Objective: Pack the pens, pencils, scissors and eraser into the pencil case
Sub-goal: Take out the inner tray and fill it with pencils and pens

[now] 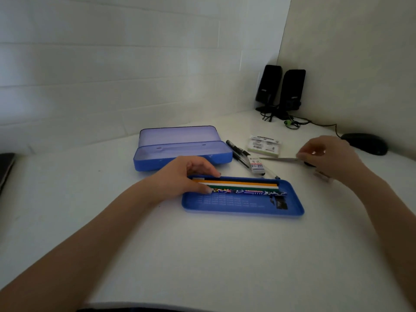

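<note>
Head view: left hand pinches the pencils lying in the blue tray, its fingers covering their near ends. Right hand grips the scissors, hiding the handles. Between both hands lie pens and an eraser; beyond the left hand the open pencil case sits on the desk.

pencils in tray | case behind | scissors right

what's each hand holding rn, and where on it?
Left hand pinches the pencils at their left ends, in the blue tray. Right hand grips the scissors at the handle end, blades pointing left.
</note>
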Demonstrator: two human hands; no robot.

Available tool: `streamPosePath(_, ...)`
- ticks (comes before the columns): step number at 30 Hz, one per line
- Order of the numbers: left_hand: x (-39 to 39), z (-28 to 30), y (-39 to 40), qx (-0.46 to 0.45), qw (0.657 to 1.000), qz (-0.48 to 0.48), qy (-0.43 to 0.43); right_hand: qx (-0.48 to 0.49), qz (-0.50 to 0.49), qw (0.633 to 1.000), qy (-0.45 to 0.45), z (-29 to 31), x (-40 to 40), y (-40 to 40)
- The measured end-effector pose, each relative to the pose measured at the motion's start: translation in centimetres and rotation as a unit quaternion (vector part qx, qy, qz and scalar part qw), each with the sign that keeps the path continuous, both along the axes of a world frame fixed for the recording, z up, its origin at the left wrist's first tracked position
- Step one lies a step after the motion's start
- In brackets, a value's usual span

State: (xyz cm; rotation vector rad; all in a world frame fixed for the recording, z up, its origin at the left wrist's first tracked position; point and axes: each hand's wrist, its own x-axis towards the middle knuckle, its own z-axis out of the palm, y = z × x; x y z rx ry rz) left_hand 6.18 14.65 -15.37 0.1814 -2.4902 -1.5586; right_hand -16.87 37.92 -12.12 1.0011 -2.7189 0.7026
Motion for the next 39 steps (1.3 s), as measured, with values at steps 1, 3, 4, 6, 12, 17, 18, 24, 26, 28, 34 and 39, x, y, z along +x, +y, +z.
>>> streamPosePath(1, 0.0, 0.0, 0.0, 0.002, 1.000, 0.002, 0.000, -0.009, 0.037, 0.999, -0.025, 0.0, 0.8, -0.5)
streamPosePath(3, 0.0, -0.1, 0.0, 0.006, 1.000, 0.003, 0.001, 0.016, 0.101, 0.992, -0.074, -0.5, 2.5, -1.8)
streamPosePath(4, 0.0, -0.1, 0.0, 0.007, 1.000, 0.003, 0.000, 0.046, 0.112, 0.989, -0.081, -0.9, 3.2, -2.5)
streamPosePath(6, -0.1, 0.0, 0.0, 0.011, 1.000, 0.003, -0.001, 0.077, 0.104, 0.989, -0.068, -1.4, 3.8, -3.5)
streamPosePath(12, -0.1, -0.2, 0.0, 0.013, 1.000, 0.007, -0.001, 0.044, 0.032, 0.999, -0.005, -2.0, 3.9, -3.9)
streamPosePath(17, 0.0, -0.1, 0.0, 0.009, 1.000, 0.004, -0.009, -0.118, 0.153, 0.979, -0.068, 0.6, 4.6, -2.6)
streamPosePath(18, 0.0, -0.1, 0.0, 0.011, 1.000, 0.003, -0.007, -0.102, 0.201, 0.969, -0.097, 1.2, 5.2, -2.3)
streamPosePath(24, 0.3, 0.3, -0.4, 0.046, 0.999, -0.011, -0.019, 0.060, 0.326, 0.926, -0.179, 1.9, 7.5, -2.2)
streamPosePath(26, 0.4, 0.3, -0.4, 0.046, 0.999, -0.015, -0.020, 0.074, 0.328, 0.924, -0.182, 1.7, 7.9, -2.3)
streamPosePath(28, 0.3, 0.3, -0.3, 0.053, 0.998, -0.007, -0.018, 0.072, 0.329, 0.926, -0.172, 1.4, 8.4, -2.6)
streamPosePath(34, 0.4, 0.4, -0.1, 0.030, 0.998, -0.023, -0.048, 0.048, 0.323, 0.940, -0.100, -0.7, 9.4, -4.2)
streamPosePath(39, 0.6, 0.4, -0.1, 0.018, 0.998, -0.025, -0.046, -0.003, 0.197, 0.978, -0.066, -0.1, 6.7, -3.5)
